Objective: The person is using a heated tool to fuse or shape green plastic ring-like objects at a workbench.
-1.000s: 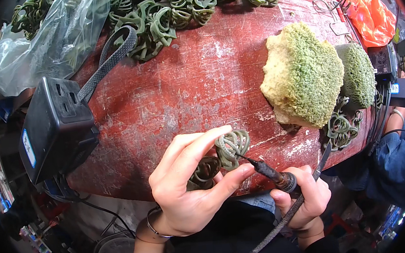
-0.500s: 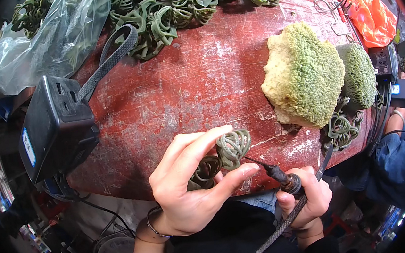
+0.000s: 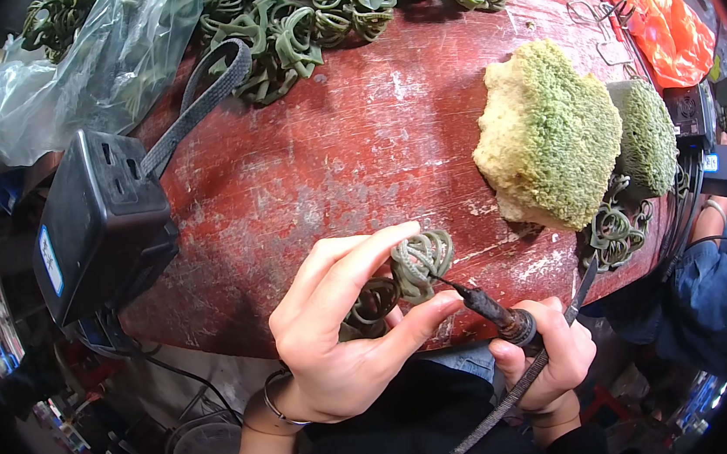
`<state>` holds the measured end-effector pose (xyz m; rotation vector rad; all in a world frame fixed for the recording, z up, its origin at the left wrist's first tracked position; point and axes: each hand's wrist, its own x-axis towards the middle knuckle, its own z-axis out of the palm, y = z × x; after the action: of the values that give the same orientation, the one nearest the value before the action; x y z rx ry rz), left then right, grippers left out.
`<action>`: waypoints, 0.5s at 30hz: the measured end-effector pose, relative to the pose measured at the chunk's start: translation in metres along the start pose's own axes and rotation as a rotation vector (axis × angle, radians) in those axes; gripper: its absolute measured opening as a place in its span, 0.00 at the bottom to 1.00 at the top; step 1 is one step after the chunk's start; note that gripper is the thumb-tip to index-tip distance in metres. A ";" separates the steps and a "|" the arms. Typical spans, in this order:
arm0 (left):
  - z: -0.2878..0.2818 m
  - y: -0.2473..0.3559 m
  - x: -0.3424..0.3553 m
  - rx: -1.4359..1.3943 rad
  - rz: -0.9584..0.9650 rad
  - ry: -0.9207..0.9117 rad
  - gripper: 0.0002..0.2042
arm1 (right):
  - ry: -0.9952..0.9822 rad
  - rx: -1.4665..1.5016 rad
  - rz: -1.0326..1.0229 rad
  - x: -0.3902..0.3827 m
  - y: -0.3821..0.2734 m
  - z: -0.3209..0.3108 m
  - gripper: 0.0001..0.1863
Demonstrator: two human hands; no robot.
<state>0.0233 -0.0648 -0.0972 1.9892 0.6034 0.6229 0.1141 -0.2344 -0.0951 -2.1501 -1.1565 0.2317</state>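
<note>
My left hand [image 3: 332, 339] holds a green, wax-like piece of looped strands [image 3: 424, 260] between its thumb and fingers above the table's near edge. Darker green rings [image 3: 373, 305] show behind the thumb, partly hidden by the hand. In my right hand [image 3: 559, 352] is a soldering iron [image 3: 496, 312] with a dark, stained handle and a thin tip. That tip reaches the lower right side of the looped piece; whether it touches cannot be made out. A slim file-like metal strip [image 3: 518, 394], pointed at its upper end, is also gripped in my right hand, crossing the iron.
A yellow-green porous block [image 3: 547, 135] lies on the red table [image 3: 357, 158], beside a smaller green block [image 3: 646, 138] and more looped pieces [image 3: 616, 233]. Many green pieces [image 3: 276, 47] line the far side. A black strapped box [image 3: 105, 221] stands left; another person's sleeve [image 3: 715, 289] is right.
The soldering iron has moved slightly up and left, bringing its tip onto or just against the looped piece. The left hand stays nearly still.
</note>
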 end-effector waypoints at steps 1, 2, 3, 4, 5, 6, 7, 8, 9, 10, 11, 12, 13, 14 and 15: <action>0.000 0.000 0.000 0.000 -0.001 0.001 0.23 | -0.002 0.000 -0.001 0.000 0.000 0.000 0.21; 0.000 0.001 0.000 0.002 -0.007 0.002 0.23 | 0.001 0.002 -0.003 0.001 -0.001 0.000 0.21; 0.000 0.001 0.000 0.004 -0.012 0.002 0.23 | 0.004 0.004 -0.005 0.001 -0.001 0.000 0.21; 0.000 0.001 0.000 0.004 -0.013 0.004 0.23 | 0.002 0.004 -0.006 0.001 -0.001 0.000 0.21; 0.000 0.001 0.000 -0.008 -0.024 0.002 0.23 | 0.001 0.004 -0.003 0.001 0.000 0.000 0.20; 0.000 0.001 0.000 -0.019 -0.035 0.000 0.23 | 0.000 0.004 0.000 0.001 0.000 0.000 0.20; 0.000 0.001 -0.001 -0.019 -0.035 0.001 0.23 | 0.000 0.004 -0.001 0.000 -0.001 -0.002 0.20; 0.001 0.002 -0.001 -0.029 -0.063 0.004 0.23 | -0.015 -0.014 0.010 0.000 -0.001 -0.003 0.20; 0.002 0.003 -0.001 -0.039 -0.090 0.006 0.23 | -0.030 -0.033 0.020 0.000 -0.001 -0.005 0.20; 0.002 0.003 -0.001 -0.039 -0.090 0.007 0.23 | -0.030 -0.033 0.020 0.000 -0.001 -0.004 0.20; 0.002 0.002 -0.001 -0.024 -0.070 0.008 0.23 | -0.006 0.001 0.032 0.000 -0.001 -0.002 0.20; 0.002 0.001 -0.001 -0.010 -0.049 0.010 0.23 | 0.019 0.035 0.043 0.000 -0.001 -0.001 0.20; 0.002 0.001 -0.001 -0.010 -0.049 0.009 0.23 | 0.020 0.035 0.044 0.000 0.000 -0.001 0.20; 0.001 0.001 -0.001 -0.014 -0.044 0.009 0.23 | 0.015 0.026 0.040 0.000 0.000 -0.001 0.20; 0.001 0.002 -0.001 -0.018 -0.040 0.009 0.23 | 0.011 0.017 0.036 0.000 0.000 -0.001 0.20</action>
<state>0.0238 -0.0664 -0.0965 1.9545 0.6390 0.6110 0.1144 -0.2351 -0.0941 -2.1565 -1.1066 0.2442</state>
